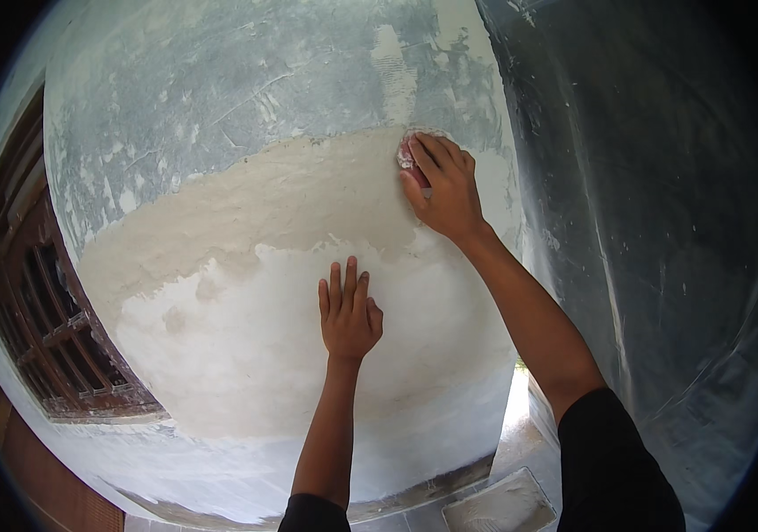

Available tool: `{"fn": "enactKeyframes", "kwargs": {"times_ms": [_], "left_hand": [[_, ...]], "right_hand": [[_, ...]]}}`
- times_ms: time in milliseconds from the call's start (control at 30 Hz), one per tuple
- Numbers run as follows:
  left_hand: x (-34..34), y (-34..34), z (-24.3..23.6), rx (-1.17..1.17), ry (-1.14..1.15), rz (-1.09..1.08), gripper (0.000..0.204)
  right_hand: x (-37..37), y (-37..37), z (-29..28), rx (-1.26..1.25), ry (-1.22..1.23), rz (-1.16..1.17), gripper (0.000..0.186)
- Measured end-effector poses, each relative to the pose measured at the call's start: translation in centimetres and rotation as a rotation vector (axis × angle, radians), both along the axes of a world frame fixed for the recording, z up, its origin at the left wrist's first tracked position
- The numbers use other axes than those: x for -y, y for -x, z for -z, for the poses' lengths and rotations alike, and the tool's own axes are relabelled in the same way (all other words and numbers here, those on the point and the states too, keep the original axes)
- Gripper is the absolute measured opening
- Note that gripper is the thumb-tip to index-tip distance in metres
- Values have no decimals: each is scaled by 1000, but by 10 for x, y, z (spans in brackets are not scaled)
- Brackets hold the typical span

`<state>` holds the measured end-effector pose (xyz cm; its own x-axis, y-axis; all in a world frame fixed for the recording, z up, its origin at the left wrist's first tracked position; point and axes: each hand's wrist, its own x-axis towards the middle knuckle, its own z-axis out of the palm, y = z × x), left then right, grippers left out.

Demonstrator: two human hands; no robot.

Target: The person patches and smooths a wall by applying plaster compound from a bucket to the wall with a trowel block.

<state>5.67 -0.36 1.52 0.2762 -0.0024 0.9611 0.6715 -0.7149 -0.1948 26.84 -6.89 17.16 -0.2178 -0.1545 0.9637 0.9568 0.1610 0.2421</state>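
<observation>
A wall (246, 222) fills the view, grey and scraped at the top, covered with cream and white filler lower down. My right hand (443, 188) presses a small reddish pad (407, 152) against the wall at the upper edge of the filler. Fingers cover most of the pad. My left hand (349, 312) lies flat on the white part of the wall below, fingers together and pointing up, holding nothing.
A brown wooden window grille (37, 310) sits in the wall at the left. A grey side wall (654, 204) runs along the right. At the bottom, near the floor, lies a flat tray of white filler (498, 505).
</observation>
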Motion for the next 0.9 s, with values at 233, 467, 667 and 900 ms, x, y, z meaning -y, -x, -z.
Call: {"fn": "enactKeyframes", "kwargs": {"times_ms": [233,467,667,900], "left_hand": [[1,8,1,12,-8,-18,41],[3,0,-1,2,12,5,42],[5,8,1,7,25,-32,41],[1,3,2,20,-1,-9,41]], "right_hand": [[14,7,62,111,149,-38,50],[0,8,-21,77,10,-22,46],[20,22,96,124,287,-55,50],[11,-1,-8,2,18,-91,50]]}}
